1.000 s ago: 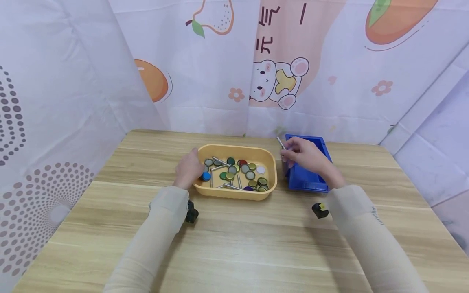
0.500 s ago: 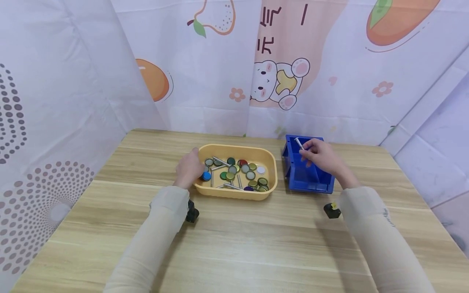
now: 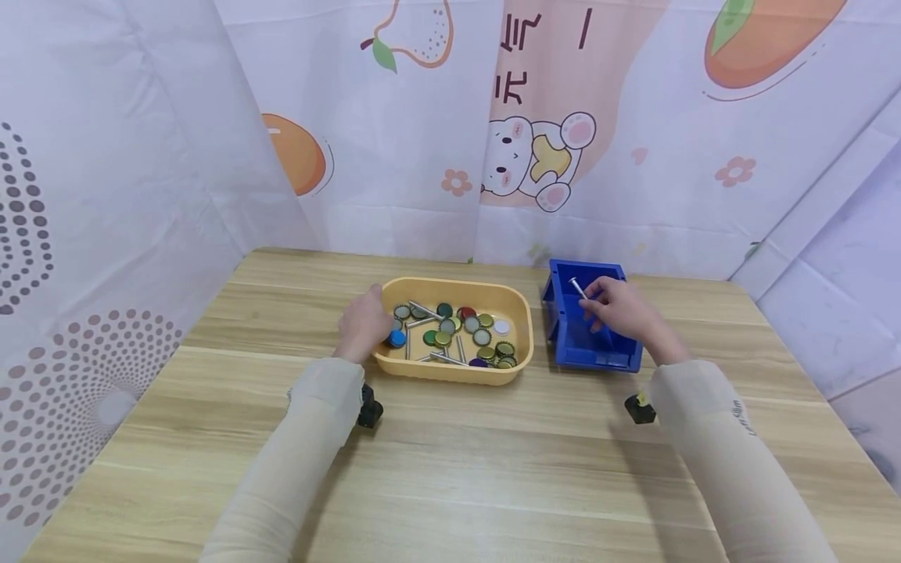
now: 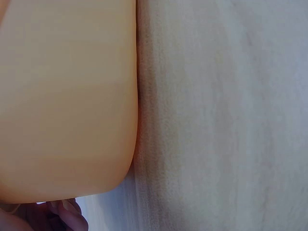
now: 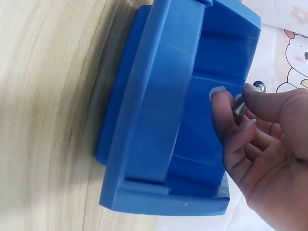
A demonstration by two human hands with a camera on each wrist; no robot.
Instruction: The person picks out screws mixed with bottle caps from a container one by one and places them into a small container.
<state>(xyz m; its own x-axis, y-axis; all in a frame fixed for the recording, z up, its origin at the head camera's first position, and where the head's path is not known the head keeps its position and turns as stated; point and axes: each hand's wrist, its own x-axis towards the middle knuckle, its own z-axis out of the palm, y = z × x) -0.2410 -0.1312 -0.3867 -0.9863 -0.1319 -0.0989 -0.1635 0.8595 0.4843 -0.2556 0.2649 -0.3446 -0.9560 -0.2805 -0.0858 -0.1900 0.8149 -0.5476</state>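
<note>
My right hand (image 3: 622,307) pinches a silver nail (image 3: 576,287) between thumb and fingertips, its flat head pointing up and away. The hand is over the blue plastic bin (image 3: 591,360); in the right wrist view, the nail's round head (image 5: 260,86) shows past the thumb, with the bin's inside behind. My left hand (image 3: 364,322) holds the left end of a yellow tray (image 3: 443,373). From the left wrist, curled fingers (image 4: 72,217) show at the tray's end. Inside the tray lie bottle caps (image 3: 442,338) of several colours and several more nails (image 3: 461,349).
Both containers stand side by side on a wood-grain table (image 3: 464,469), near its back edge. A printed curtain (image 3: 394,172) hangs right behind. Dark wrist-camera mounts (image 3: 640,409) stick out under both sleeves.
My right hand has moved right with the nail, from the bin's left edge to over its inside, then slightly down. The left hand and the tray stay put.
</note>
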